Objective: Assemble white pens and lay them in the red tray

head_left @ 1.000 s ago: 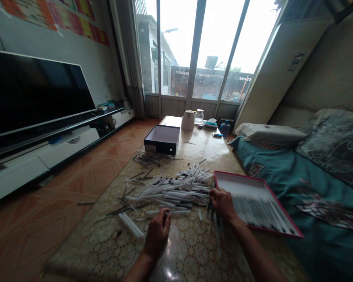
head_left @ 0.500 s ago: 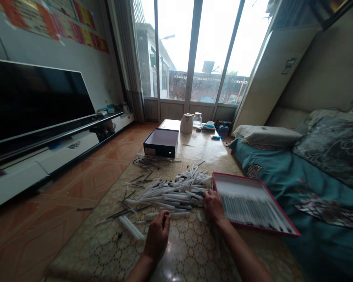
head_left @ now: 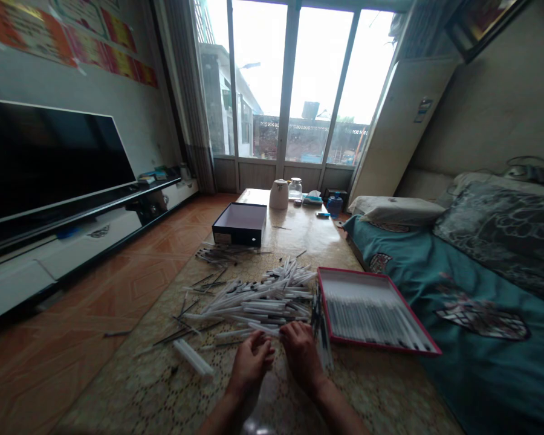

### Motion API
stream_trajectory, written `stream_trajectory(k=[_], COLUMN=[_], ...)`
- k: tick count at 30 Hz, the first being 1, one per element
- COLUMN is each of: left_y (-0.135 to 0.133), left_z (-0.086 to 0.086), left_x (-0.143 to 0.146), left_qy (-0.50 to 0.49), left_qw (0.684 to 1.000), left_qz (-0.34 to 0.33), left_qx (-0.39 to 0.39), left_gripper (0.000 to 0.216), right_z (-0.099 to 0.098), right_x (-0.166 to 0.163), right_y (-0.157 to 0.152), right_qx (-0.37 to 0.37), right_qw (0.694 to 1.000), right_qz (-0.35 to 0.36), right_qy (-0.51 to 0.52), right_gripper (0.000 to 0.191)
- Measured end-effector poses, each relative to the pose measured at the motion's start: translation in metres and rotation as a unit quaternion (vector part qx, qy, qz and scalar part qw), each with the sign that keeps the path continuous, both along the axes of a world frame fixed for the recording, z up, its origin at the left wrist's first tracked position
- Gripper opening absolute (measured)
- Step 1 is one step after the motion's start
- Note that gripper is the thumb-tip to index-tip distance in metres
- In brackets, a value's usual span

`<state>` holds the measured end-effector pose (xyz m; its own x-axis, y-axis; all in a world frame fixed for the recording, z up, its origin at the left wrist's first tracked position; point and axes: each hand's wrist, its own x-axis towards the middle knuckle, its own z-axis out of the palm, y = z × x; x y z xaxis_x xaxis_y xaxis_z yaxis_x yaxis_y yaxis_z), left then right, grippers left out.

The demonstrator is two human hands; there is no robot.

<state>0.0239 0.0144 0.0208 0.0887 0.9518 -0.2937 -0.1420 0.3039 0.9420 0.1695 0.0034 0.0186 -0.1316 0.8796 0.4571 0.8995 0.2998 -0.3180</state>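
The hands were just beside each other, to the left of the tray (head_left: 356,283). The right hand (head_left: 301,350) was clamped on one end of a white tube (head_left: 263,328) that pointed away from the tray; held so, most of its length was free, probably so that both hands could get at it. The left hand (head_left: 251,365) had curled fingers, and whether they gripped anything could not be told.

The pile (head_left: 263,299) lay loose left of the tray, just past the hands, presumably for easy reach. Farther left of the tray, a bundle (head_left: 193,358) lay with its tubes side by side, apparently kept apart from the pile; thin dark rods (head_left: 181,332) lay scattered near it.

The tray, shallow and red-rimmed, held a row of tubes (head_left: 372,317) packed side by side, probably for neatness. Beyond the tray and to its left stood a lidless dark box (head_left: 236,235); its pale inside showed, but its bottom was partly hidden
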Motion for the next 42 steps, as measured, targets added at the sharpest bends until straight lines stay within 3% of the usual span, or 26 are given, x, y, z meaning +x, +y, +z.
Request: stream_trajectory(k=[5, 8, 10, 12, 19, 26, 32, 37, 40, 42], left_y=[-0.001, -0.001, -0.002, -0.003, -0.003, -0.004, -0.003, -0.003, -0.004, -0.005], left_z=[-0.010, -0.012, -0.013, -0.015, -0.020, -0.019, -0.018, -0.012, -0.006, -0.002], left_x=[0.007, 0.002, 0.000, 0.000, 0.002, 0.001, 0.000, 0.002, 0.002, 0.002], left_qy=[-0.160, -0.186, -0.210, -0.230, -0.248, -0.250, -0.274, -0.284, -0.288, -0.290], left_qw=[0.984, 0.974, 0.967, 0.962, 0.956, 0.956, 0.949, 0.943, 0.939, 0.935], left_qz=[0.066, 0.118, 0.131, 0.135, 0.148, 0.148, 0.148, 0.153, 0.167, 0.176], left_qx=[-0.040, -0.060, -0.064, -0.060, -0.045, -0.046, -0.053, -0.074, -0.093, -0.100], left_gripper=[0.033, 0.020, 0.015, 0.016, 0.023, 0.024, 0.020, 0.012, 0.008, 0.006], right_z=[0.011, 0.014, 0.015, 0.018, 0.026, 0.028, 0.035, 0.020, 0.010, 0.006], right_x=[-0.006, 0.015, 0.035, 0.051, 0.062, 0.066, 0.086, 0.050, 0.014, -0.005], right_y=[-0.002, 0.013, 0.028, 0.043, 0.082, 0.098, 0.066, 0.026, 0.007, -0.001], right_qx=[-0.027, -0.054, -0.074, -0.094, -0.151, -0.224, -0.205, -0.171, -0.130, -0.124], right_qw=[0.998, 0.997, 0.983, 0.967, 0.946, 0.927, 0.935, 0.923, 0.826, 0.787], right_qz=[0.054, -0.058, -0.161, -0.219, -0.267, -0.299, -0.246, -0.149, -0.063, -0.038], right_qy=[0.008, -0.013, -0.050, -0.088, -0.106, -0.004, 0.153, 0.310, 0.544, 0.603], right_gripper=[0.010, 0.011, 0.011, 0.012, 0.018, 0.020, 0.014, 0.027, 0.026, 0.022])
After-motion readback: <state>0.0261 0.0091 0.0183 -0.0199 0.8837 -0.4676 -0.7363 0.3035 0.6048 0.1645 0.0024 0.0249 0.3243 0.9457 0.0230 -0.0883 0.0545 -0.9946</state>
